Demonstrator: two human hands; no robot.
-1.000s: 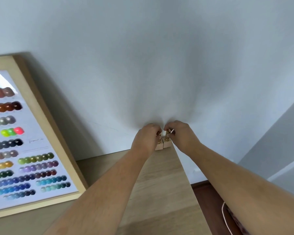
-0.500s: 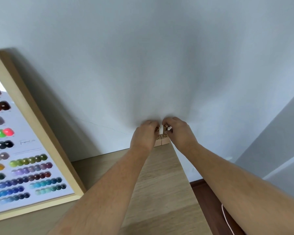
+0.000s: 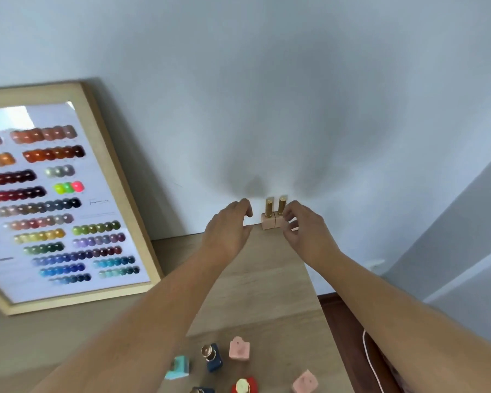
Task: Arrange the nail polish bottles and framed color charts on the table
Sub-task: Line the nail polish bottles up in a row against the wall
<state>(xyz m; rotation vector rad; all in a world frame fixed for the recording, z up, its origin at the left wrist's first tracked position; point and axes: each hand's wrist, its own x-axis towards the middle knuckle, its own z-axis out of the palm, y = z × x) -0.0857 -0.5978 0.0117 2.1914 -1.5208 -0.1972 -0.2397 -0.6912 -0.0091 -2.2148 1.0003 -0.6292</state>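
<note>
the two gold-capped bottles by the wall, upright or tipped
Upright: both gold-capped bottles stand on their pink bases, caps pointing up, side by side against the wall.

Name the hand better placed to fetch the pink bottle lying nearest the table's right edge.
Right. That pink bottle lies near the table's right edge, beside the right forearm. The right hand is open and empty; the left hand would have to cross over the other bottles.

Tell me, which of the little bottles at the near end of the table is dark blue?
The navy bottle, standing between the turquoise bottle and a pink bottle. The red bottle sits nearer the camera; no other there is dark blue.
</note>
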